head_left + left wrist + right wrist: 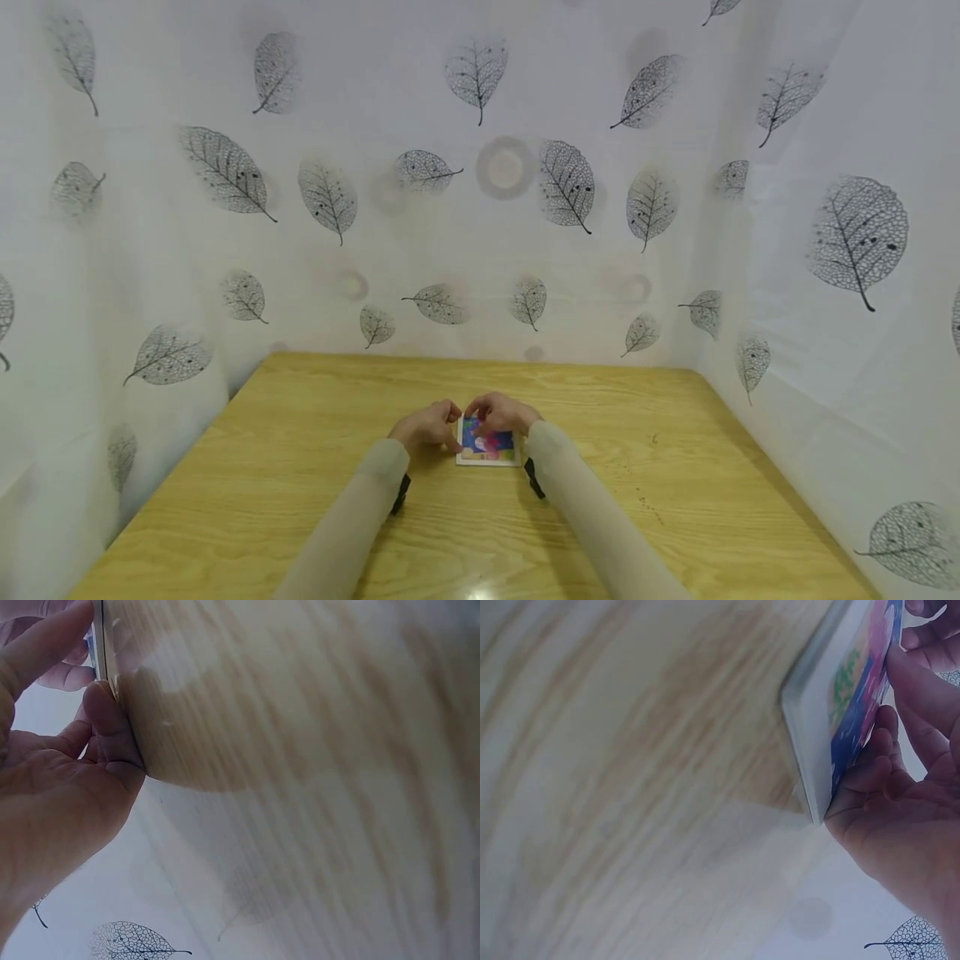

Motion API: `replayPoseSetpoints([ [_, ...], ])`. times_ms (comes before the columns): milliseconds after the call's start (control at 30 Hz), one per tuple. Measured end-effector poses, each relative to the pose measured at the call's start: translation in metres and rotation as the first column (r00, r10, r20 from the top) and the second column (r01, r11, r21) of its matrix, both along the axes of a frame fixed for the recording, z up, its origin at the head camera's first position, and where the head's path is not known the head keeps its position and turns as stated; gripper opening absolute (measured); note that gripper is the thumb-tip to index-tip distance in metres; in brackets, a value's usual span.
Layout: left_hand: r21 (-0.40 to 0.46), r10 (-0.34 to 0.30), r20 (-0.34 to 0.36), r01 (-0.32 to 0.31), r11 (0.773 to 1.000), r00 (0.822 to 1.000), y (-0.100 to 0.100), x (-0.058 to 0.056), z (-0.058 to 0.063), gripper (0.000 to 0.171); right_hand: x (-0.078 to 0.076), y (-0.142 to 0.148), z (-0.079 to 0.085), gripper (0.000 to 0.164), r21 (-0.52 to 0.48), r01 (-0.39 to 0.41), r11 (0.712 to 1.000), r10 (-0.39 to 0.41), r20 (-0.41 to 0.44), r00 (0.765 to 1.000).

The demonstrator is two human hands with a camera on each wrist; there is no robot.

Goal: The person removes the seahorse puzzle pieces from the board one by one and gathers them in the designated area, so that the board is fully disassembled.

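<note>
"Grip of the left hand [426,424], at the left edge of the square, white-rimmed, colourful picture panel [491,450]: pinching?"

"Cannot tell; nor for the right hand [506,412], over its far part."

"Risk?"

"Uneven pushing might skid it across the yellow wood-grained counter [637,442]."

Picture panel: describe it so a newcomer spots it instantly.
On the yellow wood-grain table, below the leaf-printed backdrop, look near the centre. Beside the left hand and partly hidden by the right hand lies a squarish panel. Only it has a white rim around blue, pink and yellow artwork.
</note>
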State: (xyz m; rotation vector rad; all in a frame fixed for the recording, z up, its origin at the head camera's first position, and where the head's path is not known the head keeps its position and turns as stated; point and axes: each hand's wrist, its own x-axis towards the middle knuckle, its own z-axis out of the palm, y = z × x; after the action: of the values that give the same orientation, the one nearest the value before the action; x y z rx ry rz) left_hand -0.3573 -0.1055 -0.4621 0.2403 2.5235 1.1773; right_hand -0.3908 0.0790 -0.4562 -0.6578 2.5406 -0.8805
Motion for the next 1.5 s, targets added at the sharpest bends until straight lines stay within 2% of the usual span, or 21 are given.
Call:
replayPoseSetpoints([
  [200, -0.001, 0.015, 0.007, -0.015, 1.000, 1.000, 0.0013, 0.0003, 0.0001, 0.058, 0.0017, 0.0002, 0.0000, 0.035, -0.014, -0.003, 1.000, 0.003, -0.005, 1.000],
  [500, -0.006, -0.006, -0.001, 0.006, 1.000, 1.000, 0.0011, 0.0002, 0.0010, 0.057, 0.0013, 0.0010, -0.0015, 0.036, -0.087, 0.012, 0.996, -0.010, 0.026, 1.000],
  [733, -0.011, -0.010, 0.001, 0.010, 1.000, 1.000, 0.0009, -0.0001, 0.0006, 0.057, -0.0002, 0.0017, -0.0048, 0.042, -0.082, -0.007, 0.997, 0.005, -0.021, 1.000],
  [1067, -0.015, -0.018, -0.005, 0.018, 1.000, 1.000, 0.0021, -0.0002, 0.0003, 0.058, -0.0001, 0.0059, -0.0062, 0.040, -0.126, 0.020, 0.992, -0.023, -0.019, 1.000],
  [1333, -0.012, -0.028, -0.022, 0.027, 1.000, 0.999, -0.0004, 0.0007, 0.0018, 0.058, 0.0007, 0.0072, -0.0050, 0.038, -0.154, -0.007, 0.988, 0.003, -0.025, 1.000],
  [1500, -0.015, -0.034, -0.022, 0.034, 0.999, 0.999, 0.0009, 0.0003, 0.0002, 0.058, 0.0025, 0.0085, -0.0070, 0.034, -0.180, 0.031, 0.983, -0.036, -0.028, 0.999],
])
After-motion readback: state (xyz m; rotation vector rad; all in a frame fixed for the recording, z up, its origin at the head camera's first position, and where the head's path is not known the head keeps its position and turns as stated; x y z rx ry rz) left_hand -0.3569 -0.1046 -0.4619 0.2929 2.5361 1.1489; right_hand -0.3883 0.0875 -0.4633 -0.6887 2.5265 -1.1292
